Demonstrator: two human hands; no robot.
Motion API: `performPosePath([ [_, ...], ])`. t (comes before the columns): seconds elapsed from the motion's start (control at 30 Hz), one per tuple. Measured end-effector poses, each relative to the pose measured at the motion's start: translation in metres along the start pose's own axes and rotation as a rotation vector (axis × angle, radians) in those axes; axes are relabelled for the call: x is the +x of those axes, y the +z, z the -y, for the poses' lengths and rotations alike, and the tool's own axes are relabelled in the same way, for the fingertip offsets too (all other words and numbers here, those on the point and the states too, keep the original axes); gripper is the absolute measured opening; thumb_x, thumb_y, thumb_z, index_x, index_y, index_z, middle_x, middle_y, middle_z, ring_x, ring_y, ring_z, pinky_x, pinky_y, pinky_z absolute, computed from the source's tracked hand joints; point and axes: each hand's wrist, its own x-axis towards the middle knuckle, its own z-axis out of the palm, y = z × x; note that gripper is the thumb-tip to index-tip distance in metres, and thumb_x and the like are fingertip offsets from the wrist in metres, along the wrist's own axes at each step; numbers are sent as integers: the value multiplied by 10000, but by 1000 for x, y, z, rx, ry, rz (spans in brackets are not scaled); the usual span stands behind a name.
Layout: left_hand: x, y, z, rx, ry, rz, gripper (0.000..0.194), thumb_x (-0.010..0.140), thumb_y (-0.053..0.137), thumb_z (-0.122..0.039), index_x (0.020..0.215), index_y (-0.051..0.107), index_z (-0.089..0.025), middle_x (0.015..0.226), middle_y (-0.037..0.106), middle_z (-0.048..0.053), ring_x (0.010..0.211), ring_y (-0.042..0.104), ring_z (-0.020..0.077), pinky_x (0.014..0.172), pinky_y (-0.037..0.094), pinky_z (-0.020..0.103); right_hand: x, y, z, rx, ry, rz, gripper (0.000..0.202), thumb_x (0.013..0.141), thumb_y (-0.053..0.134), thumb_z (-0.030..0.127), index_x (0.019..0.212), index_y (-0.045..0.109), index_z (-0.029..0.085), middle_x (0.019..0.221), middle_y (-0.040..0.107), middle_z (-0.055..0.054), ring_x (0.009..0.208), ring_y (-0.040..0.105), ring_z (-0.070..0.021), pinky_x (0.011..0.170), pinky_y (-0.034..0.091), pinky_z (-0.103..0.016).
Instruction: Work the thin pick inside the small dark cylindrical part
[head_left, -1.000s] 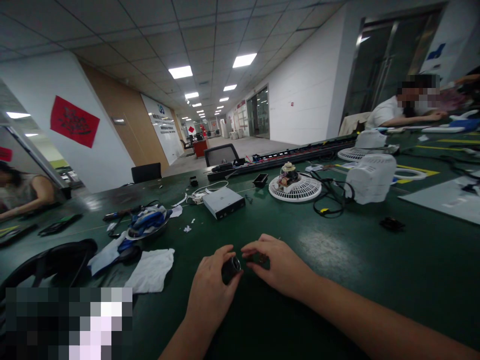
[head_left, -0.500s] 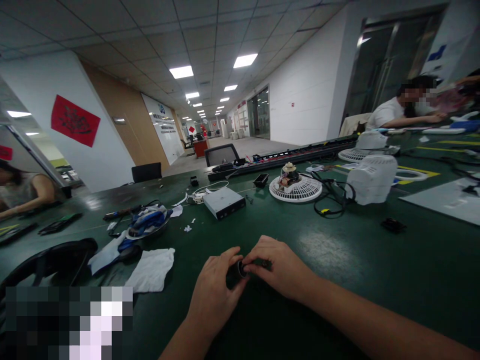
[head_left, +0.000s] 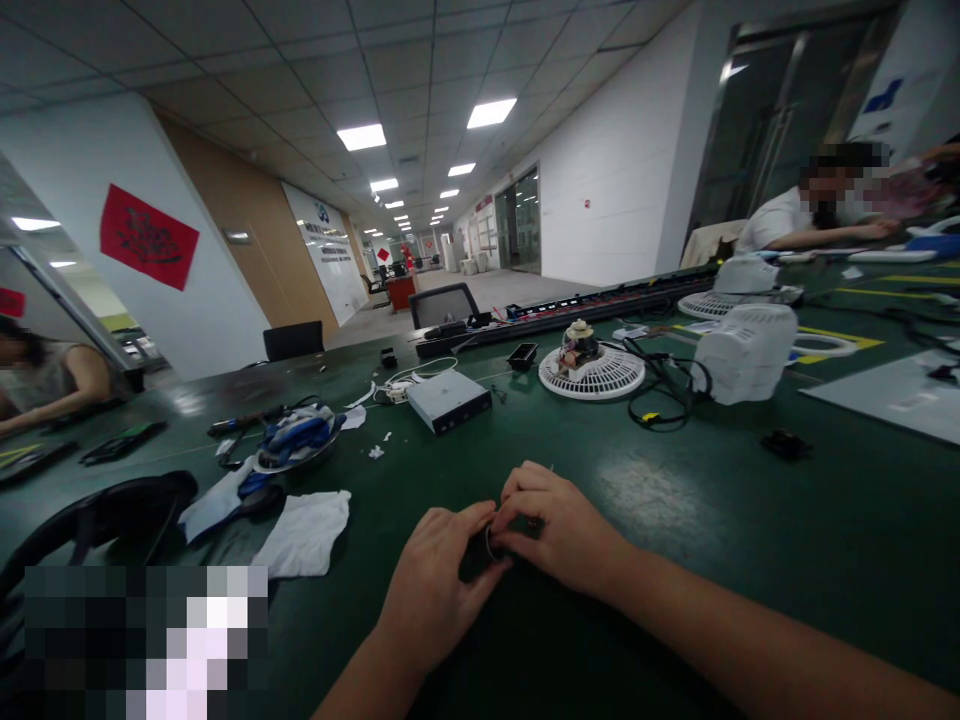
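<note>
My left hand [head_left: 431, 580] curls its thumb and fingers around a small dark round part with a pale rim [head_left: 489, 543], low over the green table. The fingers cover most of the part, so its kind cannot be made out. My right hand [head_left: 559, 525] meets it from the right, thumb and fingertips pinched at the rimmed side. Whatever lies between those right fingertips is mostly hidden. Beyond both hands lies a silver box-shaped drive [head_left: 448, 402].
White paper [head_left: 307, 535] and a dish with blue cloth [head_left: 298, 440] lie left. Farther back are a white fan grille with a motor [head_left: 591, 372], a white housing [head_left: 746, 352], black cables [head_left: 660, 400] and a small black part [head_left: 786, 444]. People sit at both sides.
Both hands have shifted slightly; my left fingers now reach farther right over the round part, and its rim looks turned more edge-on. The things on the table stay put.
</note>
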Motion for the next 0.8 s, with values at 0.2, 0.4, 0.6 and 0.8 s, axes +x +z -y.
performPosePath([
  [0.2, 1, -4, 0, 18, 39, 44, 456, 836, 709, -166, 1253, 537, -235, 1063, 704, 50, 902, 646, 206, 791, 543, 355, 1, -4, 7, -66, 189, 29, 198, 719, 803, 196, 786, 617, 194, 726, 564, 8, 704, 535, -163, 614, 389, -279],
  [0.4, 1, -5, 7, 64, -21, -8, 451, 811, 712, -158, 1228, 559, -234, 1100, 707, 48, 930, 667, 216, 806, 560, 370, -1, -9, 13, 17, 121, -127, 180, 877, 603, 208, 1049, 554, 191, 882, 592, -37, 785, 561, -181, 703, 445, -315],
  [0.6, 0, -4, 11, 78, -43, -57, 477, 800, 737, -166, 1229, 543, -244, 1129, 707, 44, 966, 673, 232, 833, 555, 407, 0, -12, 10, 101, 34, -267, 152, 1004, 416, 184, 1012, 567, 193, 948, 561, -54, 860, 561, -177, 771, 465, -321],
  [0.8, -1, -4, 15, 70, -69, -41, 540, 780, 759, -157, 1253, 517, -255, 1098, 714, 26, 963, 670, 223, 834, 548, 400, -3, -16, 6, 156, -164, -331, 172, 984, 543, 318, 1081, 655, 233, 909, 515, -31, 814, 539, -167, 703, 458, -296],
])
